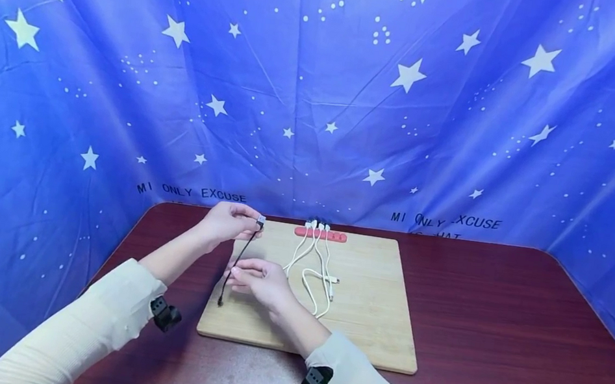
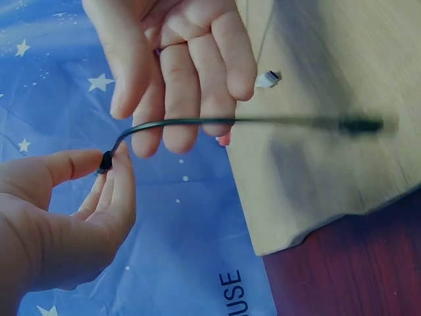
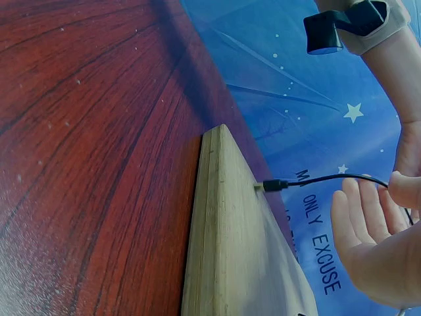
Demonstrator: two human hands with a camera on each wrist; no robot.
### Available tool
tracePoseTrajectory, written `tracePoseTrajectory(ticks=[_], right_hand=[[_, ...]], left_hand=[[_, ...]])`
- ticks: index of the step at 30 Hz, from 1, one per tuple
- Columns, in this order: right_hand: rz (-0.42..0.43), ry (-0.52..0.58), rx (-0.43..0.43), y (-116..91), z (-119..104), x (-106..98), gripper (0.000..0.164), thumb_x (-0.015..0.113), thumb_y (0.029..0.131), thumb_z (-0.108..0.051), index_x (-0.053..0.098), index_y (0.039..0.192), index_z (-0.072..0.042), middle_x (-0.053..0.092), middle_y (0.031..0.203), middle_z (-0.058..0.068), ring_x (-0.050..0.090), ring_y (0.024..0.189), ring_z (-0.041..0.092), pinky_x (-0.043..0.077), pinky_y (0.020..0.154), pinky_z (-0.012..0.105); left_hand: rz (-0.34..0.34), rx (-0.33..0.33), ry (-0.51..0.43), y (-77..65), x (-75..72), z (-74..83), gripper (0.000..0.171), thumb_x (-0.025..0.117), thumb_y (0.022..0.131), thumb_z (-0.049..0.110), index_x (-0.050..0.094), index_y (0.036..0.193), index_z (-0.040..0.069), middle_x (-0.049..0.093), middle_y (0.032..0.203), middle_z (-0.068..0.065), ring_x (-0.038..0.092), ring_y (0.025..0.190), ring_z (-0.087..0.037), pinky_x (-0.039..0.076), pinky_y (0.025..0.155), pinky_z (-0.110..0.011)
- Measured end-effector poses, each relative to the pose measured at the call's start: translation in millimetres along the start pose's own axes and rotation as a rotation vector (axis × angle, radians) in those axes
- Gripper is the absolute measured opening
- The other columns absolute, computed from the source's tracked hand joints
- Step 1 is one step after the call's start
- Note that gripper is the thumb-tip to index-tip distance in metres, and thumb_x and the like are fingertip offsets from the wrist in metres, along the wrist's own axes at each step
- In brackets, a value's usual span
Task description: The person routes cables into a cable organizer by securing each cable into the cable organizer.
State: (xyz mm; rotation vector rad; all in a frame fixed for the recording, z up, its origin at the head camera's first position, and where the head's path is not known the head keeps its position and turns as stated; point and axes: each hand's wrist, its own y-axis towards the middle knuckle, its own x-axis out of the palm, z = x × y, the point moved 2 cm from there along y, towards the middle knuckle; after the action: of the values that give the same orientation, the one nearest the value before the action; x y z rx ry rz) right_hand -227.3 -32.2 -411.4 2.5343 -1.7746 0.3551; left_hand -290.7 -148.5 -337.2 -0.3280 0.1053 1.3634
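A short black USB cable (image 1: 243,250) hangs from my left hand (image 1: 226,225), whose thumb and fingers pinch it at its USB plug (image 1: 261,219). Its other end, a small black connector (image 3: 273,185), dangles above the left side of a wooden board. My right hand (image 1: 266,286) is beside the middle of the cable. In the left wrist view, the right hand's palm and extended fingers (image 2: 181,99) show, and the cable crosses in front of their tips. I cannot tell whether they touch it. The connector end is blurred there.
The wooden board (image 1: 367,312) lies on a dark red table (image 1: 503,311). At its far edge sits a red cable holder (image 1: 302,232) with several white cables (image 1: 327,262) running from it over the board. A blue star-printed curtain (image 1: 322,89) encloses the table.
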Motion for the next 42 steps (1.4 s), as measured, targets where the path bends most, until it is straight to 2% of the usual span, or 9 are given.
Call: tracePoseTrajectory(ticks=[2,4,8,13,18,23,29,35,42], right_hand=[[0.000,0.003,-0.004,-1.6,-0.6,-0.5,0.027,0.061,0.091,-0.002,0.060,0.113,0.013,0.068,0.109,0.030,0.073,0.084,0.018,0.058,0.088,0.038],[-0.008,0.003,-0.006,-3.1,-1.6,-0.7,0.027,0.061,0.091,-0.002,0.061,0.113,0.013,0.068,0.108,0.030,0.073,0.089,0.025,0.057,0.089,0.040],[-0.008,0.019,0.018,-6.4,-4.0,-1.1,0.028,0.062,0.091,-0.004,0.060,0.115,0.012,0.069,0.107,0.027,0.071,0.098,0.035,0.056,0.091,0.041],[-0.002,0.030,0.041,-11.3,-6.8,-2.5,0.029,0.060,0.092,-0.004,0.060,0.116,0.011,0.070,0.108,0.026,0.073,0.087,0.022,0.058,0.088,0.038],[0.010,0.034,0.055,-15.0,-9.0,-6.4,0.029,0.059,0.092,-0.003,0.060,0.117,0.012,0.072,0.098,0.023,0.070,0.074,0.011,0.060,0.082,0.036],[0.036,0.041,0.043,-15.2,-9.5,-12.1,0.029,0.062,0.088,0.002,0.061,0.115,0.013,0.072,0.098,0.024,0.071,0.073,0.012,0.059,0.083,0.039],[0.043,-0.001,0.041,-18.3,-10.3,-16.7,0.032,0.065,0.086,0.002,0.061,0.116,0.012,0.071,0.102,0.025,0.069,0.069,0.009,0.059,0.084,0.040],[0.065,0.001,0.023,-23.1,-13.4,-21.4,0.035,0.067,0.083,0.005,0.060,0.116,0.013,0.072,0.100,0.022,0.069,0.071,0.009,0.059,0.082,0.038],[0.107,0.020,0.007,-24.8,-13.4,-28.5,0.034,0.067,0.081,0.010,0.060,0.114,0.017,0.071,0.101,0.025,0.069,0.068,0.008,0.061,0.076,0.030]], left_hand=[[-0.020,-0.002,-0.048,-0.1,1.0,1.5,0.032,0.060,0.088,0.000,0.058,0.118,-0.012,0.071,0.076,0.003,0.069,0.073,-0.005,0.059,0.079,-0.021],[-0.034,-0.009,-0.083,0.2,1.9,3.1,0.033,0.061,0.089,-0.001,0.056,0.120,-0.013,0.071,0.077,0.002,0.069,0.073,-0.005,0.059,0.080,-0.021],[-0.040,-0.008,-0.120,-1.8,2.1,7.4,0.035,0.062,0.089,-0.002,0.055,0.121,-0.014,0.071,0.075,0.003,0.069,0.072,-0.005,0.059,0.081,-0.022],[-0.024,0.001,-0.124,-4.7,-1.8,9.6,0.037,0.064,0.088,-0.002,0.056,0.122,-0.013,0.073,0.076,0.003,0.070,0.073,-0.006,0.059,0.080,-0.023],[-0.001,0.010,-0.141,-4.7,-6.2,8.2,0.036,0.066,0.086,-0.002,0.058,0.120,-0.011,0.074,0.078,0.002,0.072,0.076,-0.009,0.059,0.078,-0.023],[0.010,0.057,-0.175,-5.2,-8.3,9.6,0.035,0.065,0.086,-0.004,0.057,0.119,-0.013,0.073,0.075,0.006,0.072,0.077,-0.009,0.059,0.084,-0.029],[0.035,0.119,-0.216,-4.5,-9.0,14.3,0.036,0.064,0.087,-0.004,0.054,0.120,-0.016,0.071,0.074,0.008,0.072,0.077,-0.009,0.059,0.082,-0.028],[0.054,0.132,-0.224,-5.1,-6.6,20.9,0.034,0.064,0.087,-0.003,0.056,0.119,-0.014,0.071,0.071,0.009,0.072,0.075,-0.008,0.059,0.081,-0.028],[0.037,0.149,-0.226,-5.3,-1.1,24.1,0.036,0.064,0.087,-0.004,0.054,0.120,-0.015,0.071,0.072,0.008,0.071,0.071,-0.005,0.060,0.077,-0.025]])
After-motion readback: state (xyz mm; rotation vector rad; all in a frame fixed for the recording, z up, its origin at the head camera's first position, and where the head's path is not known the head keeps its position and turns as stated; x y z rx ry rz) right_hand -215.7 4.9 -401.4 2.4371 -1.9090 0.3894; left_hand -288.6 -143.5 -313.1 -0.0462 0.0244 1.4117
